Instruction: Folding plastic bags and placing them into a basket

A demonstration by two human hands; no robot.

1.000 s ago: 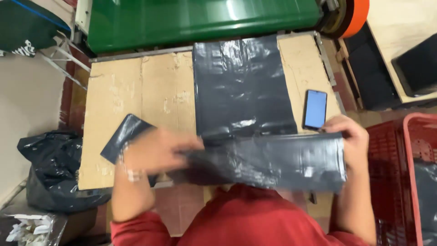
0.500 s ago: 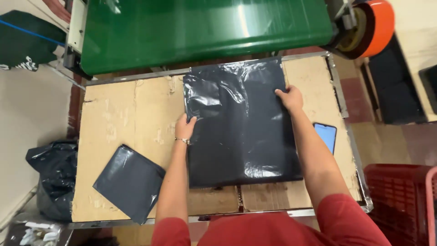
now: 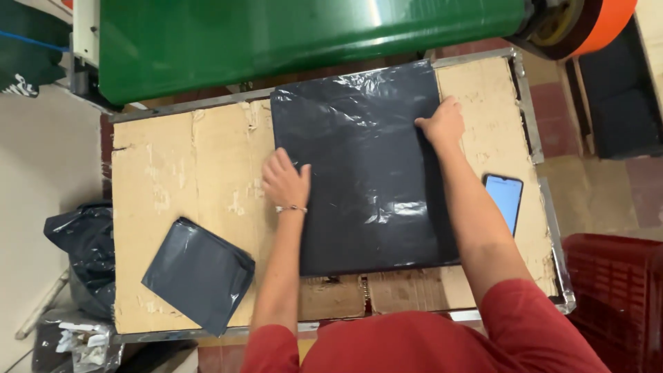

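A large dark plastic bag point(image 3: 362, 166) lies spread flat on the cardboard-covered surface point(image 3: 186, 173), its far edge up near the green machine point(image 3: 304, 34) and its near edge towards the person. It sits right of the surface's middle, glossy and lightly creased, apparently held down at two sides so the thin film stays smooth. The left hand point(image 3: 284, 181) rests on the bag's left edge, palm down, fingers spread and pointing away from the body, a thin bracelet at the wrist; its grip is apart, pressing and not clasping. The right hand point(image 3: 442, 123) lies on the right edge farther up, knuckles raised, fingers curled loosely against the film; this grip too closes on nothing, only bearing down on the bag. Both forearms reach straight out from red sleeves, the right stretched farther than the left. At the near left corner of the surface lies a smaller folded dark bag point(image 3: 199, 273), turned at a slant, well apart from the big one. A phone point(image 3: 504, 200) with a lit screen lies just right of the right forearm. Below the surface's left side sits a crumpled black sack point(image 3: 84, 255); a red crate point(image 3: 615, 297) stands at the right.
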